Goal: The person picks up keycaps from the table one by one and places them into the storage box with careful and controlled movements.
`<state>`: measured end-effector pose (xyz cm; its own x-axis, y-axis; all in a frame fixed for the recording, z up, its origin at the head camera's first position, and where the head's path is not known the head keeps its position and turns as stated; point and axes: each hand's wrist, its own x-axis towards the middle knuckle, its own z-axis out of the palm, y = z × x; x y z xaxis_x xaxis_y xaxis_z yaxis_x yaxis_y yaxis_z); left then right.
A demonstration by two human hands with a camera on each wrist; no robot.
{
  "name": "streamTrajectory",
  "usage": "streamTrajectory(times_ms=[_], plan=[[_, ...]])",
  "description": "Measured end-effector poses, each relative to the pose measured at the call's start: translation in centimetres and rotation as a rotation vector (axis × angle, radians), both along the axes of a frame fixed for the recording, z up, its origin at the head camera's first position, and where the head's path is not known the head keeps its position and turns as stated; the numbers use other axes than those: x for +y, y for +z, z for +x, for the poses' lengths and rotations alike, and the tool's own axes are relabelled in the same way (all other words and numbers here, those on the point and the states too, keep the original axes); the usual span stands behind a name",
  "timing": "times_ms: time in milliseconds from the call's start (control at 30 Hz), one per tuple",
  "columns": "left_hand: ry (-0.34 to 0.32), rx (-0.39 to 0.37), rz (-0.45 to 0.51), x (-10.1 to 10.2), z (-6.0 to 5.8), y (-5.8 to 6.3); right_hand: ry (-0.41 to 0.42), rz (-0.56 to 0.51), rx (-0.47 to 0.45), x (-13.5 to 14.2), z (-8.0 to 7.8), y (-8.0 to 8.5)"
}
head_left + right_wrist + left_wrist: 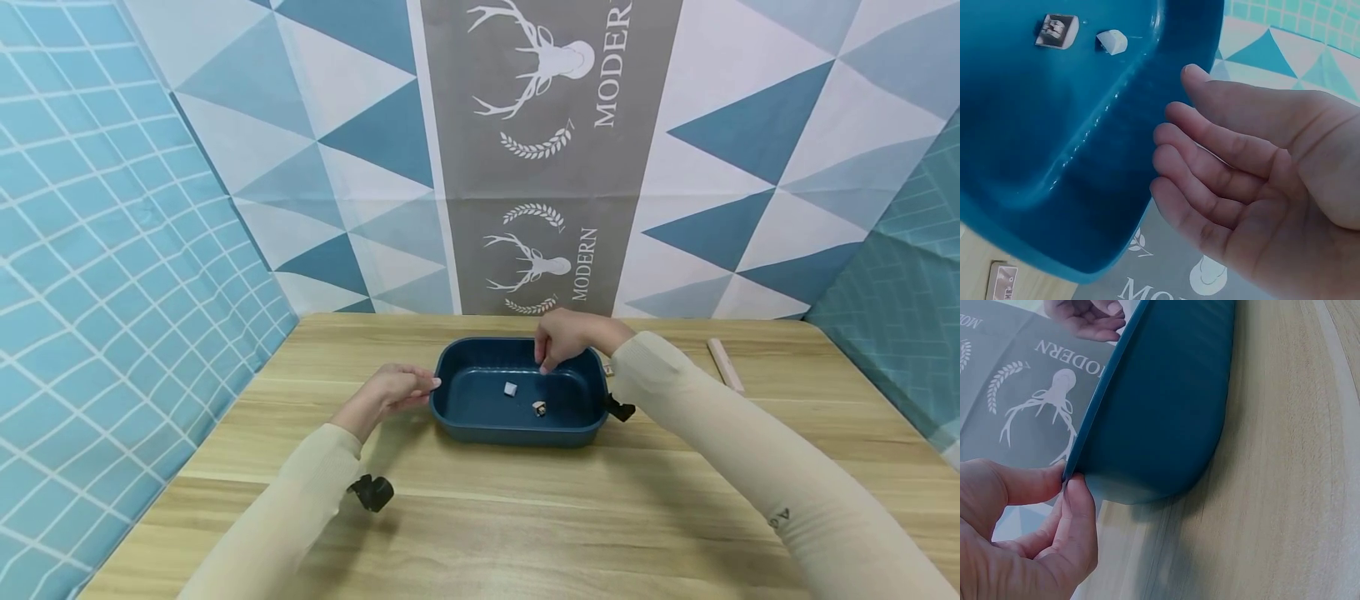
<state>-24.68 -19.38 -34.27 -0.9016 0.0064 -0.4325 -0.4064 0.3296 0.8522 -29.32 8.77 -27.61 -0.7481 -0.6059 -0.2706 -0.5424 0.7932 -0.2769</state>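
Observation:
A dark blue rectangular basin (pixel 517 435) with rounded corners stands on the wooden table. My left hand (pixel 397 388) pinches its left rim between thumb and fingers, as the left wrist view shows up close at the rim (pixel 1088 428). Over the far right part of the basin hovers my right hand (pixel 562 337); in the right wrist view its fingers (pixel 1200 187) are loosely bent with nothing between them. Inside the basin lie a small white block (pixel 510 389) and a small block with a dark patterned face (pixel 539 408).
Right of the basin, partly behind the right sleeve, lies a small pale marked piece (pixel 608 368). A pale pinkish bar (pixel 725 365) rests farther right on the table (pixel 480 525). Patterned cloth (pixel 360 167) hangs behind and at both sides. Each wrist carries a black camera mount (pixel 372 492).

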Motion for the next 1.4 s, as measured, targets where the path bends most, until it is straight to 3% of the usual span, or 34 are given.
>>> streamTrajectory(times_ms=[300, 733, 1100, 1400], plan=[[0.005, 0.001, 0.014, -0.2, -0.2, -0.1, 0.004, 0.024, 0.010, 1.1, 0.2, -0.4], [0.007, 0.009, 0.007, -0.1, -0.1, -0.1, -0.016, -0.057, 0.028, 2.9, 1.4, -1.4], [0.006, 0.007, 0.002, -0.1, 0.0, 0.0, 0.041, -0.195, 0.046, 4.7, 1.7, -2.7], [0.002, 0.012, 0.010, -0.1, 0.0, -0.2, 0.029, -0.310, 0.066, 5.8, 2.0, -3.7]])
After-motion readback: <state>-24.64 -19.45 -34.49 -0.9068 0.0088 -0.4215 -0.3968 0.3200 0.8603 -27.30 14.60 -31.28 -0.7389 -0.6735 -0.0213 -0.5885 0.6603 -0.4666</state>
